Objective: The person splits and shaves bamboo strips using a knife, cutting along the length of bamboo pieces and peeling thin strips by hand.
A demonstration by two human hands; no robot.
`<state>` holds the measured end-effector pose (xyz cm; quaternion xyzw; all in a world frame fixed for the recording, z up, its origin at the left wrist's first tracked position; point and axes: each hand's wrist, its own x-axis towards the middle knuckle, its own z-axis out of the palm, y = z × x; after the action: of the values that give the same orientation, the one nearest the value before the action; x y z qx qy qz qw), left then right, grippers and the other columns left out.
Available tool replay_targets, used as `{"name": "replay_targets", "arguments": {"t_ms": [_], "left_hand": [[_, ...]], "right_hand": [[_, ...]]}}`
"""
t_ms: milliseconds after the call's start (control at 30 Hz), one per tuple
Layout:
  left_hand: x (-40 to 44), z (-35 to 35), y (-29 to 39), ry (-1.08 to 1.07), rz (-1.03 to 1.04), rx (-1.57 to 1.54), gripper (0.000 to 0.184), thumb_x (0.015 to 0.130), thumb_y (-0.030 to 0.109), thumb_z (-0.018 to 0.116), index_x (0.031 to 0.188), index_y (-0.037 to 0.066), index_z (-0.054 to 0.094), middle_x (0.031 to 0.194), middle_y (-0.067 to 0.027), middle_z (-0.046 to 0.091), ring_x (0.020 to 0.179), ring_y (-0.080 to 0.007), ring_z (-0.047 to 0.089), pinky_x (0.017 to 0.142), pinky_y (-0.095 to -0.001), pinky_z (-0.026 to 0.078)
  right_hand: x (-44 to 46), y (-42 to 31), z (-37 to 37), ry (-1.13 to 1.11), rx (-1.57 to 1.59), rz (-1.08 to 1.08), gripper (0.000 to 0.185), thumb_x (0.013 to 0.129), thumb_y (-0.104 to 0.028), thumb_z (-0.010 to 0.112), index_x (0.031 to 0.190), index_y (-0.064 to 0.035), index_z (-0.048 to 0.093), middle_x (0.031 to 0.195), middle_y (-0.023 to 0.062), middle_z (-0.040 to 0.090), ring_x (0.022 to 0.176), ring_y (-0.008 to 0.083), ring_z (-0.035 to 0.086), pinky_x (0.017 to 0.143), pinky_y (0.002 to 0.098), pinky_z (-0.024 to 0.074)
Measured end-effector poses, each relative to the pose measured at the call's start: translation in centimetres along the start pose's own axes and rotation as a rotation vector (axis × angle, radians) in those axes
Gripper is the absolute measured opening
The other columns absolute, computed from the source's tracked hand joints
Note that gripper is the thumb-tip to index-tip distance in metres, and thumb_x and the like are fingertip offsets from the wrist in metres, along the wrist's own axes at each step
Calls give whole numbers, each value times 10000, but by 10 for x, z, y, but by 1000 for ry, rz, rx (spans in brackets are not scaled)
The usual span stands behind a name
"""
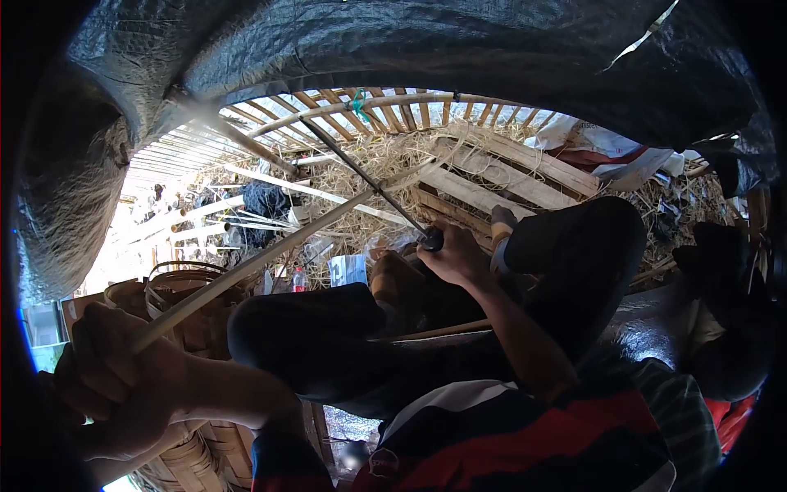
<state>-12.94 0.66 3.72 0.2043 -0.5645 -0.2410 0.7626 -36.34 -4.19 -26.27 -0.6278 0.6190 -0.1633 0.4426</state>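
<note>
At the lower left, my left hand (pixel 123 377) is closed round one end of a long pale bamboo strip (pixel 262 266), which slants up to the right. My right hand (pixel 455 256), near the centre, grips the black handle of a long thin dark blade (pixel 348 162). The blade points up and to the left and crosses the bamboo strip near its far part; whether the two touch is hard to tell. Below and between the hands are my bent legs in dark trousers (pixel 328 344).
Straw (pixel 393 152) and wooden slats (pixel 500 168) cover the ground ahead, before a bamboo fence (pixel 410 115). Woven baskets (pixel 197 459) stand at the left, near a bottle (pixel 299 280). Black plastic sheeting (pixel 369 49) hangs overhead. Another person's dark clothing seems visible at the right.
</note>
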Motion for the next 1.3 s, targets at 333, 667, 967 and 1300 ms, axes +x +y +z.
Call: {"name": "replay_targets", "arguments": {"t_ms": [333, 667, 967, 1300], "left_hand": [[-9, 8, 0, -163, -108, -233, 361, 771, 329, 505, 509, 223, 280, 372, 112, 230, 318, -12, 203, 390, -161, 230], [-21, -7, 1, -31, -54, -189, 421, 787, 433, 513, 522, 219, 264, 381, 111, 206, 333, -23, 209, 435, -186, 243], [-25, -1, -13, 121, 59, 68, 379, 831, 305, 512, 534, 203, 300, 379, 116, 235, 322, 6, 226, 422, -148, 252], [-15, -16, 1, 169, -3, 175, 407, 806, 396, 501, 506, 206, 302, 388, 99, 213, 362, -35, 202, 466, -206, 227]], "right_hand": [[7, 20, 9, 37, -65, -69, 299, 708, -314, 639, 865, -61, 603, 791, 174, 642, 823, 364, 628, 729, 463, 503], [-25, -24, -9, 89, -25, -394, 263, 666, -248, 672, 825, -59, 582, 662, 127, 605, 688, 337, 625, 670, 402, 491], [26, 25, 17, -116, 13, -143, 223, 685, -218, 670, 765, -21, 602, 662, 148, 623, 663, 327, 638, 602, 378, 498], [-5, -44, -14, -174, 97, -513, 226, 653, -228, 682, 770, -51, 603, 587, 113, 578, 591, 297, 622, 575, 360, 490]]}}
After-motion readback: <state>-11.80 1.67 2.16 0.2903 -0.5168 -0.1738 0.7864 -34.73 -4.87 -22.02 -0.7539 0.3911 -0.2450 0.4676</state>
